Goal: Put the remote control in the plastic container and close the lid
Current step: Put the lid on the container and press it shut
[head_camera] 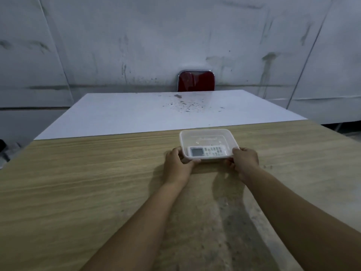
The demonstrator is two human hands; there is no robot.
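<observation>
Remote control (207, 151) lies inside the plastic container (209, 133); left hand (176, 163) grips its seven-o'clock corner, right hand (245, 159) its five-o'clock. No lid visible; uneven pressing could tip it.

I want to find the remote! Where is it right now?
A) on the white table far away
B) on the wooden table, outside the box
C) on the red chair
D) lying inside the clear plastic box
D: the remote control lies flat inside the plastic container, near its front wall, while the left hand and right hand grip the container's front corners on the wooden table.
</observation>
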